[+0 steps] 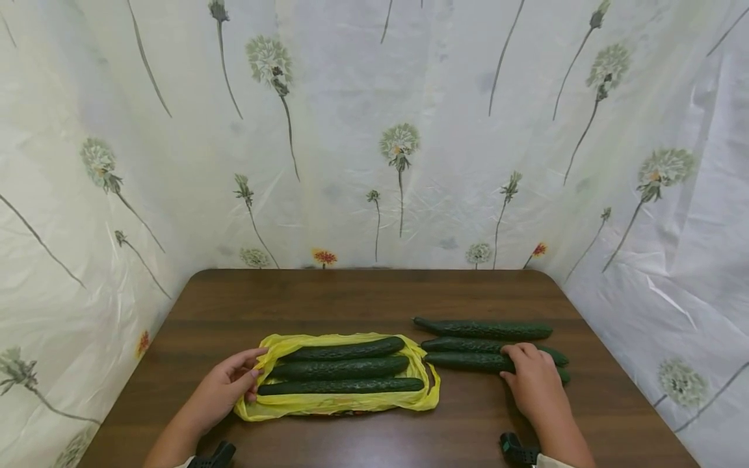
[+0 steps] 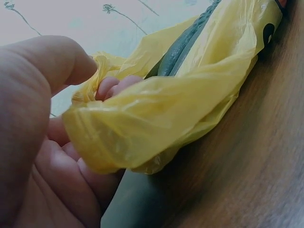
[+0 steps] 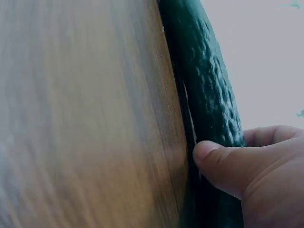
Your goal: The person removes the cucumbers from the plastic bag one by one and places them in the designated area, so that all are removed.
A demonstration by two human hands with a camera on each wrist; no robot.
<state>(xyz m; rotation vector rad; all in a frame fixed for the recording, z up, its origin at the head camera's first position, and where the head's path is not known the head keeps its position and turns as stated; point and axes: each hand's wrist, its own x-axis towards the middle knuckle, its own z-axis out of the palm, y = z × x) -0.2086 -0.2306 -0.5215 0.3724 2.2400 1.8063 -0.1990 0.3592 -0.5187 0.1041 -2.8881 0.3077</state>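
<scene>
A yellow plastic bag lies spread on the table, its rim forming a shallow nest around three dark green cucumbers set side by side. My left hand holds the bag's left rim; in the left wrist view its thumb and fingers are around the thin plastic. Right of the bag lie three more cucumbers, the farthest cucumber apart from my hands. My right hand grips the nearest cucumber, thumb on its near side and fingers mostly hidden beyond it.
The brown wooden table has rounded far corners. A pale curtain printed with dandelions hangs behind it and along both sides. Dark straps with small devices sit on both wrists, such as the wrist device on the right.
</scene>
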